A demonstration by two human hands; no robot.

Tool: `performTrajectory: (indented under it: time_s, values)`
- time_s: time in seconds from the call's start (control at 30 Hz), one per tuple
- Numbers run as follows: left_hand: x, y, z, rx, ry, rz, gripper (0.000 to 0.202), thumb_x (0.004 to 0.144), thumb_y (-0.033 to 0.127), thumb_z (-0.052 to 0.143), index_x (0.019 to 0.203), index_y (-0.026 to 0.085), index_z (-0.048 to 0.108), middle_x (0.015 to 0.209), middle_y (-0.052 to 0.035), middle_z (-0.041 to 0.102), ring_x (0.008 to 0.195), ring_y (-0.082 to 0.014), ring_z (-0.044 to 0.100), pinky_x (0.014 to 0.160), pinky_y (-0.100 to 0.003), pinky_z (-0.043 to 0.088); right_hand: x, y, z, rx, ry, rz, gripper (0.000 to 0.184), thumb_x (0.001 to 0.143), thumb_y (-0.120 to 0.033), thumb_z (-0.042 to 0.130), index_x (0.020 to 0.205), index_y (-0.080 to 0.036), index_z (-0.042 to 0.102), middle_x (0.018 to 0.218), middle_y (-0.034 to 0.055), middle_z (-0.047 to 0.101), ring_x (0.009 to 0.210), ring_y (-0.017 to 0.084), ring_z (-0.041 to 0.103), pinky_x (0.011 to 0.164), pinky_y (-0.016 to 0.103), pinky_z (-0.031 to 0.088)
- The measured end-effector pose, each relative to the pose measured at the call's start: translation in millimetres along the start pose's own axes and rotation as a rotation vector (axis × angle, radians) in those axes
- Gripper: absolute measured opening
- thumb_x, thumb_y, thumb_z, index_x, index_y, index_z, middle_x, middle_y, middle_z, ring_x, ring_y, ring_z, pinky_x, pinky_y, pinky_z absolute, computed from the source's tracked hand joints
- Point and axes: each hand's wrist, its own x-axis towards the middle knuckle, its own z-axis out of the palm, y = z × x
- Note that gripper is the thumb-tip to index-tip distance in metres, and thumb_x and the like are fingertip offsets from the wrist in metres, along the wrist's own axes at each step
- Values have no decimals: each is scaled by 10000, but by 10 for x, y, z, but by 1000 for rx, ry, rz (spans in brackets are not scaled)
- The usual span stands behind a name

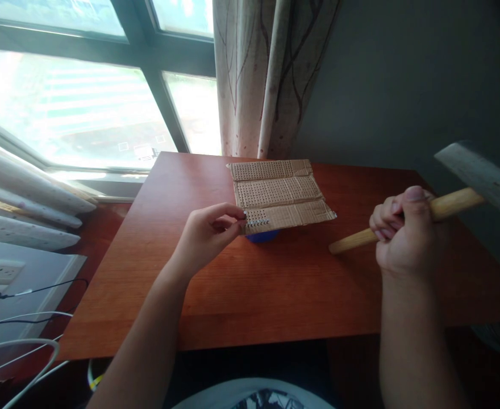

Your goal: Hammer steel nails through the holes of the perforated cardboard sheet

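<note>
A folded piece of cardboard (280, 193) full of small holes lies on the reddish wooden table (250, 295), its near edge resting on a small blue object (262, 236). My left hand (207, 234) pinches a small nail at the cardboard's near left corner, where a short row of nails (256, 220) stands. My right hand (403, 230) is closed round the wooden handle of a hammer (454, 204), held raised to the right of the cardboard; the grey hammer head (484, 176) is at the frame's right edge.
A patterned curtain (271, 74) hangs behind the table beside a large window (83, 102). A wall socket (3, 272) with cables (28, 341) sits low on the left. A grey wall rises behind the table at right.
</note>
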Motion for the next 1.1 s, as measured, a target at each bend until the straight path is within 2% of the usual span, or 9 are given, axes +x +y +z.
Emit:
performTrajectory:
  time_s: [0.2, 0.33, 0.47, 0.6, 0.67, 0.77, 0.93, 1.1]
  values:
    - [24, -14, 10, -17, 1, 13, 149, 787, 245, 705, 886, 136, 721, 758, -53, 744, 701, -166, 715, 623, -225, 557, 0, 10, 11, -14, -23, -14, 356, 826, -319, 681, 572, -206, 458, 410, -98, 282, 310, 49, 233, 323, 224, 135]
    - [32, -26, 10, -17, 9, 22, 148, 776, 244, 722, 875, 134, 730, 757, -50, 743, 692, -161, 712, 610, -215, 550, -11, 22, 23, -79, -100, 10, 413, 884, -404, 660, 588, -209, 448, 442, -96, 300, 335, 52, 254, 342, 221, 163]
    - [36, -17, 7, -25, 7, 39, 147, 772, 242, 728, 869, 133, 738, 743, -46, 737, 669, -152, 705, 595, -208, 544, -65, 15, 53, -273, -290, 125, 366, 905, -472, 656, 687, -214, 514, 523, -73, 386, 415, 72, 335, 391, 226, 240]
    - [43, -17, 9, -34, 14, 54, 133, 765, 230, 731, 857, 134, 739, 759, -51, 741, 687, -159, 713, 619, -217, 560, -145, -48, 172, -540, -608, 175, 311, 888, -511, 668, 826, -217, 588, 646, -32, 505, 537, 112, 433, 480, 253, 318]
    - [45, -23, 11, -40, 4, 58, 134, 766, 232, 732, 856, 133, 740, 760, -53, 742, 694, -166, 718, 632, -228, 570, -171, -97, 279, -652, -755, 135, 321, 910, -512, 638, 806, -214, 582, 657, -30, 516, 578, 120, 456, 526, 262, 327]
    - [45, -37, 14, -48, -3, 62, 143, 771, 240, 738, 865, 133, 745, 770, -56, 745, 705, -174, 723, 642, -237, 579, -184, -170, 462, -753, -884, 28, 380, 966, -480, 567, 709, -209, 496, 611, -46, 469, 572, 110, 439, 560, 268, 300]
    - [43, -52, 19, -49, -3, 85, 138, 772, 239, 744, 859, 133, 749, 770, -55, 745, 698, -172, 719, 650, -243, 587, -164, -283, 675, -922, -920, -146, 388, 998, -417, 520, 683, -205, 438, 606, -40, 473, 579, 112, 425, 573, 290, 245]
    - [46, -56, 21, -58, -7, 91, 148, 777, 248, 742, 863, 128, 748, 765, -60, 743, 673, -178, 717, 635, -257, 597, -159, -410, 739, -953, -929, -178, 387, 996, -392, 521, 676, -208, 407, 616, -35, 485, 577, 111, 413, 580, 292, 245]
